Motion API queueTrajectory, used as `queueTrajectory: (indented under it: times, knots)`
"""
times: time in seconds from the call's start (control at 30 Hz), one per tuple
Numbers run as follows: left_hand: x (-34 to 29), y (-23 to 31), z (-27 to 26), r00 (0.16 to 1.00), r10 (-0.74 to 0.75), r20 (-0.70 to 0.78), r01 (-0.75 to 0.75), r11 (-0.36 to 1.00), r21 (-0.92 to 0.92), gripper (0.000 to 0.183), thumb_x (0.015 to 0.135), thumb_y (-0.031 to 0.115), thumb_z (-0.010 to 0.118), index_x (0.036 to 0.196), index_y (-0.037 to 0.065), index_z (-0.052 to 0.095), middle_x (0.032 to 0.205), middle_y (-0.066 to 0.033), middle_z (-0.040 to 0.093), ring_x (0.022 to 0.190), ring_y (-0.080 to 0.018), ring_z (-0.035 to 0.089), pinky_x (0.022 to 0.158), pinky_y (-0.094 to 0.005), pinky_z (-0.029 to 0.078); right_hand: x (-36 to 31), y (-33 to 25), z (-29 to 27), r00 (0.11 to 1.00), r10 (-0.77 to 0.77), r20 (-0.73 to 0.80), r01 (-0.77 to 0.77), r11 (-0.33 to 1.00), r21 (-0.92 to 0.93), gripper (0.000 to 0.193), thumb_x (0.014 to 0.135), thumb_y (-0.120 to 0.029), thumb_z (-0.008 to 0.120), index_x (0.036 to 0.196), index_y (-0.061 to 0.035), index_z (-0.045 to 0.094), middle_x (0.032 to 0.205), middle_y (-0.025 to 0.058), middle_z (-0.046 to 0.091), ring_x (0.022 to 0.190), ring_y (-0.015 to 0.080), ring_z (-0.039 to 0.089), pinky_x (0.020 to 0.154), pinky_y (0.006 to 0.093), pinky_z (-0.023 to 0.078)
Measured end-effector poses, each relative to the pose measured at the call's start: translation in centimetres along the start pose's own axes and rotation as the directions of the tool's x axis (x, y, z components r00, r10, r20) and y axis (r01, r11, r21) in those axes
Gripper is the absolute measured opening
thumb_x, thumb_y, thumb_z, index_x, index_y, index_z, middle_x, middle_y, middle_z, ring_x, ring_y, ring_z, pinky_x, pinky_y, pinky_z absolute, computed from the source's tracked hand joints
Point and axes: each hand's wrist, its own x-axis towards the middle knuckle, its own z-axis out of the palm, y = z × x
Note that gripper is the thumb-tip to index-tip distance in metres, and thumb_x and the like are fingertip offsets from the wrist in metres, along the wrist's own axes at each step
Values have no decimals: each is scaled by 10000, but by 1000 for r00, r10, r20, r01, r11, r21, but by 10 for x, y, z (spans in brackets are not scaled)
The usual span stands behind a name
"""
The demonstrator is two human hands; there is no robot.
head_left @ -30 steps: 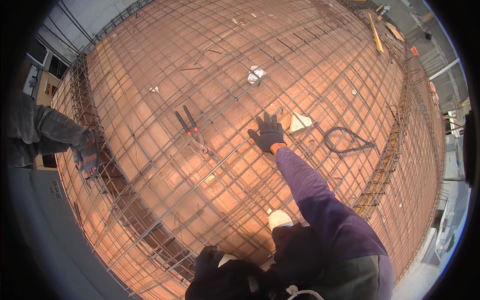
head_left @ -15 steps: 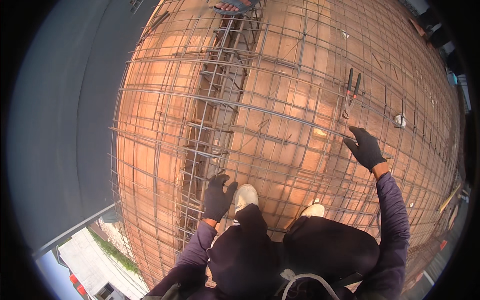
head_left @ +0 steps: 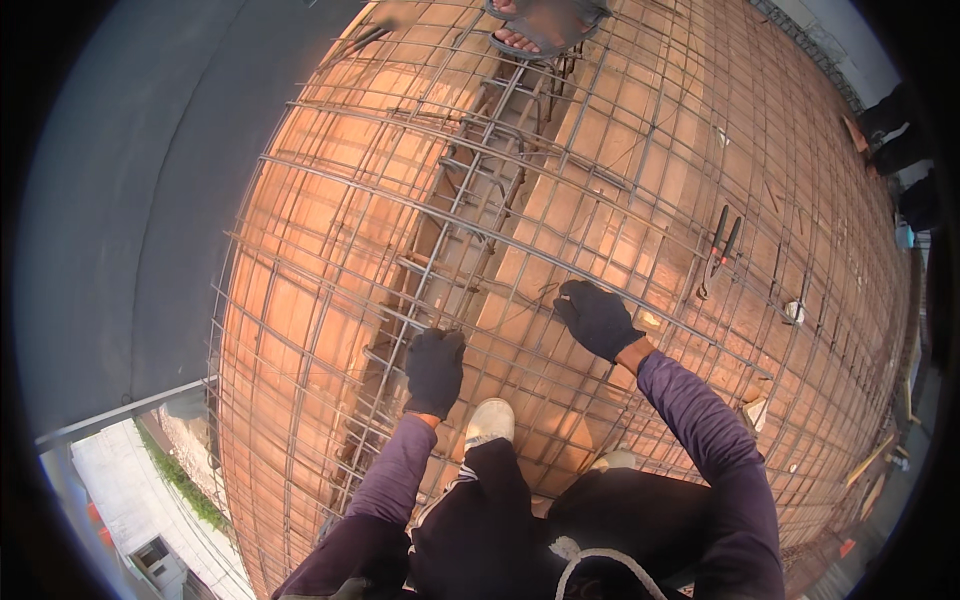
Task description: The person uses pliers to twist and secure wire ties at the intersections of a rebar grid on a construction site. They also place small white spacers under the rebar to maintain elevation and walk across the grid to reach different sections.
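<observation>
Nearest: pale shoe (head_left: 490, 421), toe pointing up the deck (head_left: 640, 90); second shoe (head_left: 614, 460) partly behind a dark trouser leg. Can't tell if the soles bear on bars or plywood.

Left hand (head_left: 434, 372), dark glove: fingers curled well in, back of hand up, over the right edge of the channel. Any hold on a bar is hidden under the palm, can't tell. Right hand (head_left: 597, 320), same glove: fingers half bent, thumb side toward the channel, over plywood right of it. Thin dark wire (head_left: 546, 290) just beside its fingertips; pinched or only near, can't tell.

Rebar mesh (head_left: 330, 175) spans the deck, from its left edge out toward the far right. Handling, my judgement: spread weight over crossings rather than mid-bar, take bars from above with the whole glove, keep fingertips out of gaps and off cut ends; hold thin wire close to its end so it doesn't spring. Working right beside the open channel, feet probably belong on its right side.

Containers: channel (head_left: 462, 262) is the only trough-like one, a long recess running parallel-ish to the deck's left edge; rebar cage (head_left: 437, 255) lies inside it. Bottom partly shadowed.

Farther: pincers (head_left: 715, 258), red-and-black handles, lie on the mesh right of the right hand, handles toward the deck's far edge. White chunk (head_left: 795, 312) just beyond, nearer the right edge. Farthest: another person's sandalled foot (head_left: 545, 30) at the channel's far end.
</observation>
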Motion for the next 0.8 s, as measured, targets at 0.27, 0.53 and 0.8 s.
queueTrajectory:
  times: [0.27, 0.53, 0.8]
  knots:
    - [-49, -1, -64, 985, -172, -22, 164, 965, -205, 197, 986, 125, 626, 1098, 12, 743, 952, -196, 706, 854, -374, 676, 764, -468, 526, -16, 78, -63, 969, 203, -143, -210, 977, -33, 316, 1049, -310, 566, 1140, -17, 644, 1010, 220, 717, 956, 392, 709, 851, 487, 555]
    - [-43, 70, -170, 993, -112, -32, 99, 953, -286, 146, 952, 85, 671, 1062, 22, 744, 906, -174, 696, 826, -370, 665, 745, -480, 509, -55, -1, -70, 835, 33, 550, -127, 983, 134, 759, 957, -535, 717, 1534, -90, 502, 1132, 186, 713, 984, 296, 725, 878, 406, 569]
    - [-16, 110, -281, 990, -106, 94, 133, 931, -340, 229, 999, 183, 612, 1133, 48, 741, 1080, -177, 745, 995, -377, 693, 861, -472, 552, -95, -204, -194, 910, -80, 407, -408, -4, 913, 923, 969, -502, 731, 1653, -127, 238, 1347, 110, 601, 1082, 253, 671, 916, 388, 566]
